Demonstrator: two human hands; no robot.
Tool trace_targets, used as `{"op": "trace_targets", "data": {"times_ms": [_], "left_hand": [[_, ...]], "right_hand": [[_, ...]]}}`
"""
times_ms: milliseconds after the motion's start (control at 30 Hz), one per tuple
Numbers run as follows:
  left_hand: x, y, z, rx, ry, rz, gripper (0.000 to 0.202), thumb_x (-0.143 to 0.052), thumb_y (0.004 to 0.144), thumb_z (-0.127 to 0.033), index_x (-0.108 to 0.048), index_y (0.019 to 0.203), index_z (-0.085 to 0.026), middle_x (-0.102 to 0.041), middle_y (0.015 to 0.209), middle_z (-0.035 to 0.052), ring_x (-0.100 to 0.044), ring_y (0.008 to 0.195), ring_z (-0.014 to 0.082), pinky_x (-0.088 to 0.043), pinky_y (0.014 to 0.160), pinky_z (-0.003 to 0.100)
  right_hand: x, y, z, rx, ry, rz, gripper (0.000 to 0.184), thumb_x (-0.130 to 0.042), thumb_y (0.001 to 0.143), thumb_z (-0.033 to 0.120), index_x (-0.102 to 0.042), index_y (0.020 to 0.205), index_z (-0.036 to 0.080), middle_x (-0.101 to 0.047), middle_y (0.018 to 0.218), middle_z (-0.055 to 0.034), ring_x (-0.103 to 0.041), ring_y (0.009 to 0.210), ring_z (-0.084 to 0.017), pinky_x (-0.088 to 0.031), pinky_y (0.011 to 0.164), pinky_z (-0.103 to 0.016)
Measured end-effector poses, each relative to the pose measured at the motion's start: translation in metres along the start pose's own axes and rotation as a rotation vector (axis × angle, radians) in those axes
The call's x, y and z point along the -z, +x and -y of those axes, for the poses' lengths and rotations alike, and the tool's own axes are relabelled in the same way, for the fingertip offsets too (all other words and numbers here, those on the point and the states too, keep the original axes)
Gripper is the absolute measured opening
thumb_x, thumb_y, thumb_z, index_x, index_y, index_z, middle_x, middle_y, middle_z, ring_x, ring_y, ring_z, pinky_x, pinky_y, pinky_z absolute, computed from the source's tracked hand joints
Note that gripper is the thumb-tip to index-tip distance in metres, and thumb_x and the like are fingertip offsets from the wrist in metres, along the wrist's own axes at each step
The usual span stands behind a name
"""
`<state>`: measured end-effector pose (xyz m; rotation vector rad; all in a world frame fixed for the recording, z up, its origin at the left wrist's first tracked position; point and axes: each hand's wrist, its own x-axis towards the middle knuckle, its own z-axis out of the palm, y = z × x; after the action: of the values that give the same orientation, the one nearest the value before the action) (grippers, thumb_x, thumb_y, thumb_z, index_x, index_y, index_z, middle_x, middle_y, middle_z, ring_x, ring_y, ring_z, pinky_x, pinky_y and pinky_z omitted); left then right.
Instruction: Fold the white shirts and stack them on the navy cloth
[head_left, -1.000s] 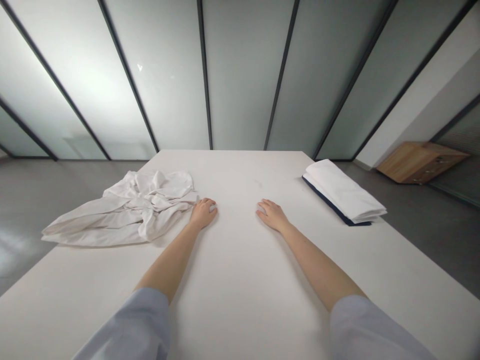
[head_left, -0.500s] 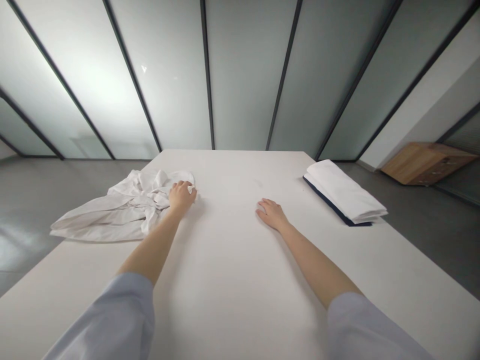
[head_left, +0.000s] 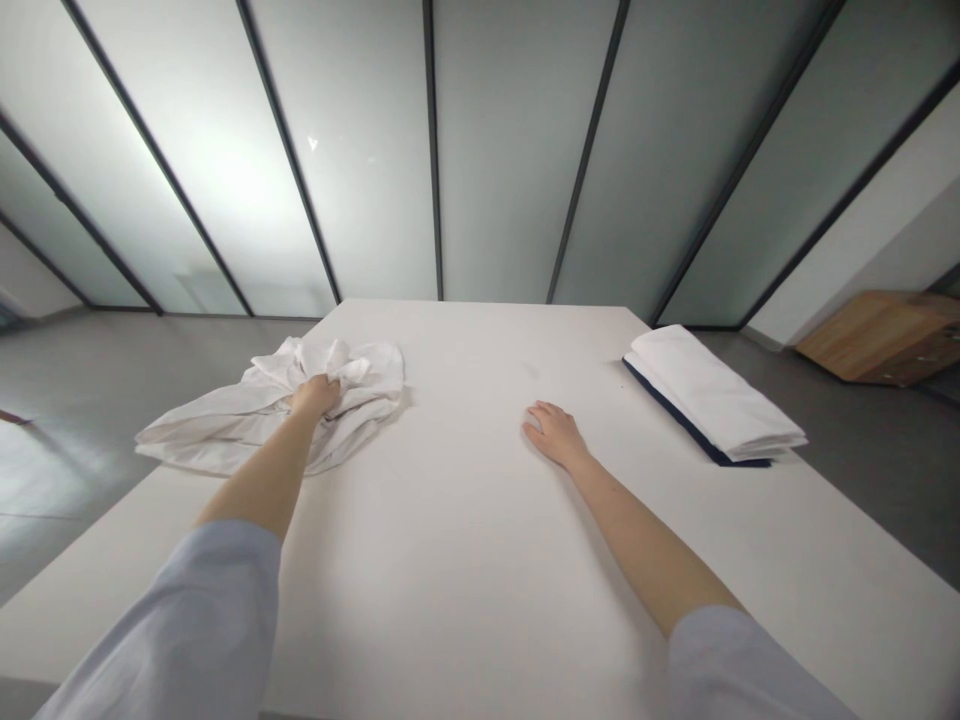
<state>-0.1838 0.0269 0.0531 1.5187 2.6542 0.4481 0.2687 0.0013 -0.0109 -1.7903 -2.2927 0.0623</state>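
Observation:
A crumpled white cloth lies at the left of the white table, partly over its left edge; I cannot tell what kind of garment or linen it is. My left hand is closed on the middle of the cloth, its fingertips hidden in the folds. Palm down on the bare tabletop, my right hand rests open with its fingers slightly apart and holds nothing. To its right is a neat stack of folded white cloth, with a dark navy folded cloth underneath.
Frosted glass panels with dark frames stand behind the table's far edge. On the grey floor at the far right is a wooden cabinet. The folded stack sits along the right table edge.
My left hand has moved left from the cloth's right end to its middle, and the cloth's right part now lies more spread out. My right hand has stayed almost in place. The view has shifted slightly.

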Motion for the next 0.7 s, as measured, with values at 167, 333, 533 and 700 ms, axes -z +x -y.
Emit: {"op": "trace_targets", "data": {"times_ms": [167, 333, 533, 700], "left_hand": [[0.045, 0.003, -0.024, 0.048, -0.163, -0.285, 0.038, -0.045, 0.083, -0.043, -0.065, 0.086, -0.011, -0.068, 0.092, 0.0187, -0.062, 0.093, 0.0325, -0.046, 0.075, 0.037], [0.083, -0.005, -0.109, -0.256, -0.399, -0.571, 0.037, -0.044, 0.085, -0.046, -0.062, 0.085, -0.014, -0.061, 0.074, 0.0082, -0.060, 0.082, 0.0232, -0.044, 0.072, 0.031], [0.043, -0.063, -0.199, -1.045, -0.462, -0.263, 0.065, -0.053, 0.083, -0.053, -0.043, 0.136, -0.017, -0.050, 0.136, 0.0147, -0.044, 0.128, 0.0277, -0.036, 0.104, 0.039], [-0.041, -0.116, -0.187, -0.928, -0.214, -0.028, 0.055, -0.054, 0.086, -0.046, -0.047, 0.135, -0.020, -0.044, 0.144, 0.0133, -0.042, 0.131, 0.0292, -0.036, 0.106, 0.045]], "right_hand": [[-0.001, 0.002, 0.001, -0.012, 0.001, -0.005, 0.041, -0.044, 0.093, 0.036, -0.058, 0.127, 0.020, -0.048, 0.142, -0.0127, -0.042, 0.131, -0.026, -0.034, 0.105, -0.042], [-0.009, 0.004, -0.001, -0.004, 0.044, -0.039, 0.039, -0.047, 0.090, 0.035, -0.060, 0.122, 0.019, -0.050, 0.140, -0.0133, -0.044, 0.128, -0.027, -0.035, 0.103, -0.043], [-0.022, 0.014, -0.027, -0.141, 0.401, -0.428, 0.032, -0.047, 0.083, 0.034, -0.059, 0.108, 0.018, -0.062, 0.111, -0.0123, -0.056, 0.106, -0.024, -0.042, 0.093, -0.040], [-0.018, 0.019, -0.053, -0.433, 0.586, -0.987, 0.028, -0.044, 0.076, 0.033, -0.051, 0.099, 0.019, -0.056, 0.099, -0.0094, -0.052, 0.093, -0.024, -0.041, 0.089, -0.043]]}}
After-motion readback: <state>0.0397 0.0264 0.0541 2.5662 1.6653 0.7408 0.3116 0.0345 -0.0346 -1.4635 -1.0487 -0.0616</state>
